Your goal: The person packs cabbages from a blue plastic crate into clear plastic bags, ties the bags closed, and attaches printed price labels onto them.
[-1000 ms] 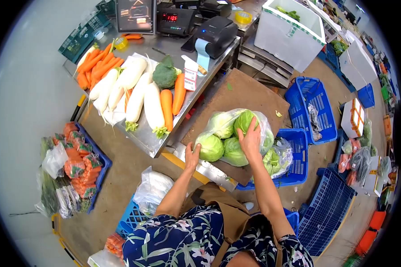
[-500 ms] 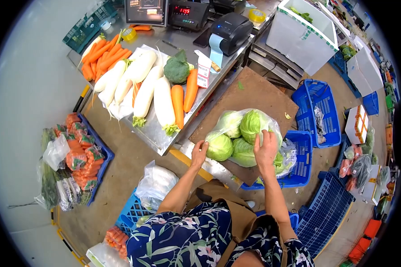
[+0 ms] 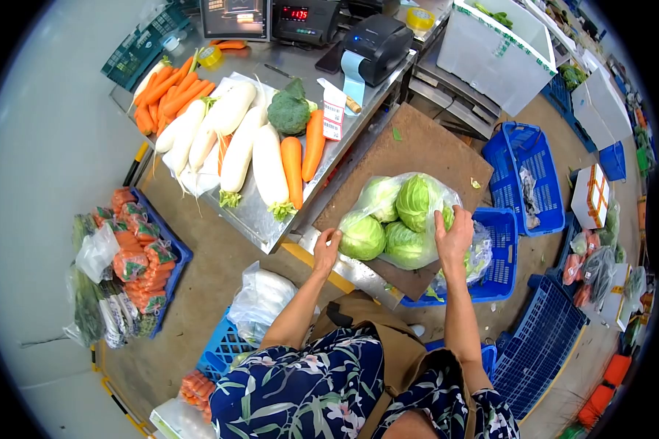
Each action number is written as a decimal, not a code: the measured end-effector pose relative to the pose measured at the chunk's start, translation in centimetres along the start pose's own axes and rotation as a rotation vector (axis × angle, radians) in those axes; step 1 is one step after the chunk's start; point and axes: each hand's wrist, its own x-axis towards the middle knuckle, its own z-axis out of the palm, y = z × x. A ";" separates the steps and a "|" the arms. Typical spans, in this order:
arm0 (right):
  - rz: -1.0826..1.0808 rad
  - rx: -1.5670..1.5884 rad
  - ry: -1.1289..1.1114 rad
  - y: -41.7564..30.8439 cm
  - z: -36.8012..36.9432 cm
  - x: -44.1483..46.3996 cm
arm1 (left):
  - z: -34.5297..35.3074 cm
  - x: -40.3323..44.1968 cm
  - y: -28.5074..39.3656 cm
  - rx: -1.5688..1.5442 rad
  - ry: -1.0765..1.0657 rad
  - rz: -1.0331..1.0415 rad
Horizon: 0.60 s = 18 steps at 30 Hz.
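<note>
A clear plastic bag (image 3: 377, 212) with several green cabbages (image 3: 415, 203) inside lies on a brown board (image 3: 436, 157). The thumb and fingers of my left hand (image 3: 327, 251) pinch the bag's left edge, beside the nearest cabbage. My right hand (image 3: 454, 235) grips the bag at its right side, fingers closed on the plastic. The bag's opening cannot be made out.
To the left, a metal table (image 3: 260, 225) bears white radishes (image 3: 269, 172), carrots (image 3: 291, 168), broccoli (image 3: 291, 110), a scale display (image 3: 298, 13) and a label printer (image 3: 379, 42). Blue crates (image 3: 499, 252) stand right of the board; bagged carrots (image 3: 133, 257) sit on the floor at left.
My right hand has moved right, from over the cabbages to the bag's right side. My left hand stays at the left edge.
</note>
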 end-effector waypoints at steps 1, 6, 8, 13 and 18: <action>0.006 -0.002 -0.003 0.1 0.0 0.0 | 0.0 0.0 -0.1 0.003 0.012 0.007; 0.003 0.004 -0.009 0.0 -0.2 0.1 | 0.0 -0.3 0.1 0.051 0.057 0.043; -0.062 0.074 0.025 -0.2 0.2 -0.1 | 0.3 -0.3 0.1 0.167 0.109 0.116; 0.050 0.234 -0.356 -3.2 1.9 -3.8 | 3.4 -2.6 8.3 0.024 -0.179 0.232; 0.280 0.146 -0.289 0.9 4.6 -2.7 | 10.9 -0.5 12.2 -0.141 -0.544 -0.267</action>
